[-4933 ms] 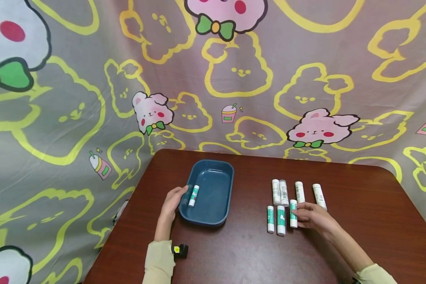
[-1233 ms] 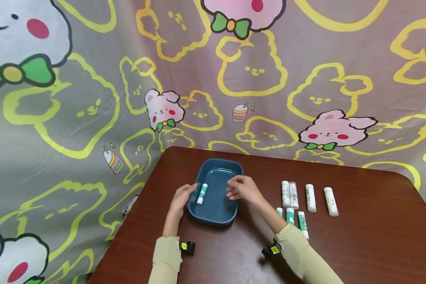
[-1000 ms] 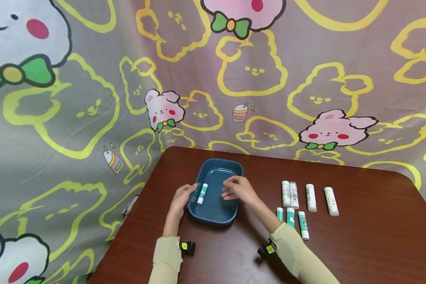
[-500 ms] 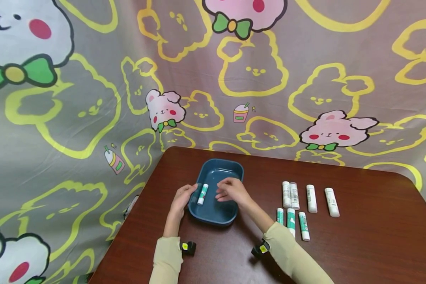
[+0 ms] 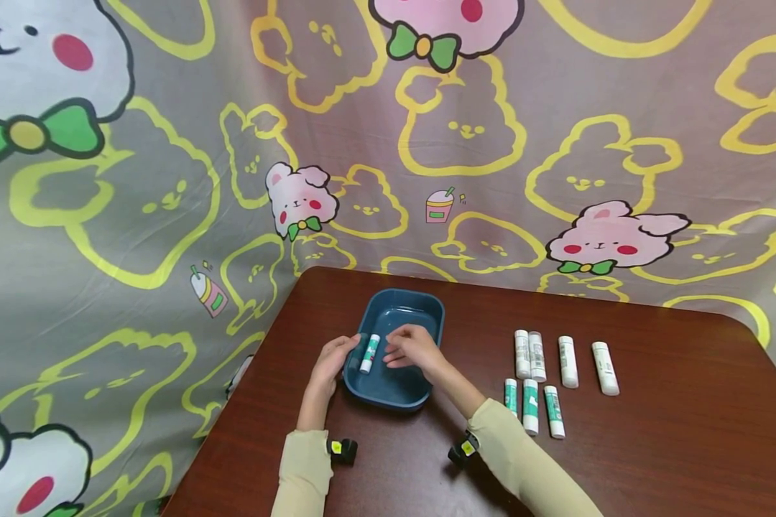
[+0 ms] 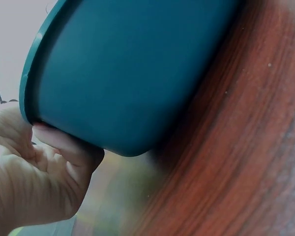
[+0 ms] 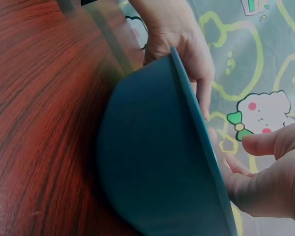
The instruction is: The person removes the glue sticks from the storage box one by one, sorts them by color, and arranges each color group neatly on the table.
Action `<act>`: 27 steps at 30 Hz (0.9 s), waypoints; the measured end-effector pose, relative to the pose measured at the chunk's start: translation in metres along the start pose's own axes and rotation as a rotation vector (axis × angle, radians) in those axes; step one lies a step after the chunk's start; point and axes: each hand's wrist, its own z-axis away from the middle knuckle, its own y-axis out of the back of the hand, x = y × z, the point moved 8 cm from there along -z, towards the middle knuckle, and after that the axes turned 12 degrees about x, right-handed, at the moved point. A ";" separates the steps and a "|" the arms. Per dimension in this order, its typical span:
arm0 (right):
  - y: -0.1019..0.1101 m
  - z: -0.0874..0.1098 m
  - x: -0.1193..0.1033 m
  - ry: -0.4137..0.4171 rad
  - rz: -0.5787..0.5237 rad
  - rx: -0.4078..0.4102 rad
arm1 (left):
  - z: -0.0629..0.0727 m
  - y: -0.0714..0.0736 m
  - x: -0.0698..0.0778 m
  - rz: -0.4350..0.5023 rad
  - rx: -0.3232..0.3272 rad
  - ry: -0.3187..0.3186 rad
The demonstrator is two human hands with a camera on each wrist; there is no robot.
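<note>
A dark blue tray stands on the left part of the table, and a glue stick with a green and white label lies inside along its left side. My left hand grips the tray's left rim. In the left wrist view its thumb presses under the rim from outside. Over the tray is my right hand, fingers loosely bent and holding nothing, their tips just right of the glue stick. The right wrist view shows the right hand's thumb apart from its fingers, beyond the tray's rim.
Right of the tray lie three green-labelled glue sticks, the middle one among them. Behind them are several white tubes, one standing apart from a touching pair, another farthest right. A patterned cloth hangs behind the table.
About five seconds ago my right hand held a green-labelled glue stick among the right-hand group. That stick now lies there, and the hand has moved left over the tray, closer to the stick inside.
</note>
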 end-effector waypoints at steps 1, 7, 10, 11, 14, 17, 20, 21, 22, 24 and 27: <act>-0.001 0.000 0.000 -0.001 0.002 -0.002 | 0.000 0.000 0.000 0.005 -0.001 0.002; -0.004 -0.001 0.002 -0.002 0.033 -0.010 | -0.001 -0.001 -0.002 0.010 -0.008 0.009; -0.005 -0.002 0.003 -0.005 0.050 -0.012 | -0.002 -0.001 -0.002 0.009 -0.009 0.008; -0.006 -0.003 0.003 -0.007 0.054 -0.012 | -0.002 -0.001 -0.002 0.012 -0.009 0.008; -0.009 -0.005 0.005 -0.010 0.062 -0.012 | -0.003 0.000 -0.002 0.016 -0.007 0.008; -0.013 -0.006 0.006 -0.011 0.064 -0.014 | -0.004 0.001 -0.003 0.016 -0.008 0.012; -0.019 -0.008 0.006 -0.013 0.071 -0.012 | -0.003 0.001 -0.003 0.020 -0.015 0.014; -0.020 -0.008 0.006 -0.013 0.072 -0.012 | -0.003 0.001 -0.002 0.024 -0.018 0.013; -0.022 -0.009 0.007 -0.015 0.075 -0.012 | -0.003 0.000 -0.002 0.028 -0.022 0.011; -0.025 -0.010 0.007 -0.020 0.081 -0.010 | -0.003 -0.001 -0.001 0.038 -0.030 0.007; -0.028 -0.010 0.009 -0.030 0.081 -0.009 | -0.002 -0.001 -0.001 0.037 -0.034 0.009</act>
